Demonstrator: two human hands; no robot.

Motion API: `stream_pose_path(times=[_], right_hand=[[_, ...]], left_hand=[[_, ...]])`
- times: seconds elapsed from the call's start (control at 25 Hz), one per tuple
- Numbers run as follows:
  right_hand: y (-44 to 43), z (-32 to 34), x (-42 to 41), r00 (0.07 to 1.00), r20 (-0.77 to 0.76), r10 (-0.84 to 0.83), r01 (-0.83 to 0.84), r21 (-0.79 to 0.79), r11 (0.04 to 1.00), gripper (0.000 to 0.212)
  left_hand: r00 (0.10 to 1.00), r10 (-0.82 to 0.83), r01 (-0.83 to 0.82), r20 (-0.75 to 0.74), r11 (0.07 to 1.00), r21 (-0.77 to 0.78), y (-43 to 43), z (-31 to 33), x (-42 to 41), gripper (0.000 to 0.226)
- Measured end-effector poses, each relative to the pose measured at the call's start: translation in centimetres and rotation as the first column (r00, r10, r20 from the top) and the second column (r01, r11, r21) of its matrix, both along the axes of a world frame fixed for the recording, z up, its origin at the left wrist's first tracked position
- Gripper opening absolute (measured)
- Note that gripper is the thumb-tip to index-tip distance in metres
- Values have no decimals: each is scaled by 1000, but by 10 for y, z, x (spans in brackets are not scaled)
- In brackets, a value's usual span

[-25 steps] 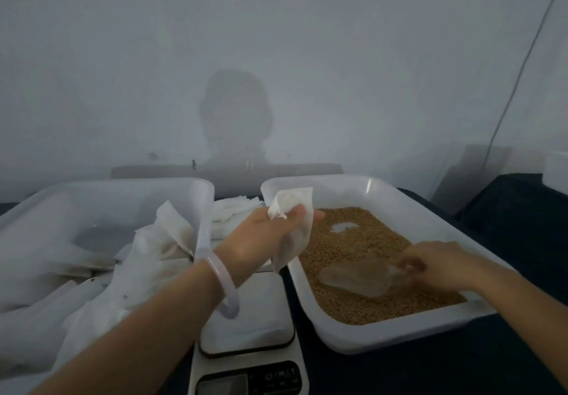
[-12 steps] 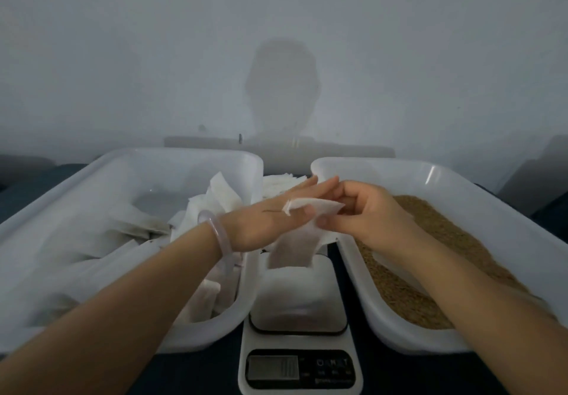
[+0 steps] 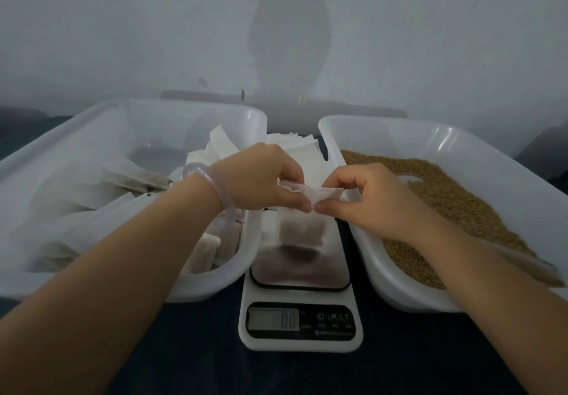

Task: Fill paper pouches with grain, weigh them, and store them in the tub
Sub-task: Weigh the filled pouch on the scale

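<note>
The right hand (image 3: 368, 201) has left the grain (image 3: 445, 198) to join the left hand (image 3: 264, 179) above the scale (image 3: 299, 275), both pinching the top of the pouch (image 3: 302, 228), so weighing seems next

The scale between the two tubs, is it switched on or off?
On. The scale has digits on its display, apparently zeros. The left hand and right hand pinch a pouch over its platform.

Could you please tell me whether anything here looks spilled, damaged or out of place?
Nothing stands out. The left hand and right hand pinch the pouch over the scale; the dark table shows no spill. Filled pouches lie heaped in the left tub.
</note>
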State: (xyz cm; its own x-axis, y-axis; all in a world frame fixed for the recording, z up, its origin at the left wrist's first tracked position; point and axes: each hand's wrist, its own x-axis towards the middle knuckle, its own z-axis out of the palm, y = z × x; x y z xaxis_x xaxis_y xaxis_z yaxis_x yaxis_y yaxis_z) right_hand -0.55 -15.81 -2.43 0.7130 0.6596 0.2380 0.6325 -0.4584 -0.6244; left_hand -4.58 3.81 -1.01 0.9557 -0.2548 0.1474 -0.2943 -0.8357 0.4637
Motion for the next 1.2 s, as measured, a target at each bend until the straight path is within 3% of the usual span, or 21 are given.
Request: stream_pose_path(times=[0.44,1.2], right_hand=[[0,-1,-1,1000,-11,18,-19,-82,996,24],[0,-2,0,1000,5,20,-20,-99,995,24]], left_hand=[[999,4,-1,-42,997,83,-1,-1,-5,27],[999,-14,16,-34,998,64,1,-2,-4,27]])
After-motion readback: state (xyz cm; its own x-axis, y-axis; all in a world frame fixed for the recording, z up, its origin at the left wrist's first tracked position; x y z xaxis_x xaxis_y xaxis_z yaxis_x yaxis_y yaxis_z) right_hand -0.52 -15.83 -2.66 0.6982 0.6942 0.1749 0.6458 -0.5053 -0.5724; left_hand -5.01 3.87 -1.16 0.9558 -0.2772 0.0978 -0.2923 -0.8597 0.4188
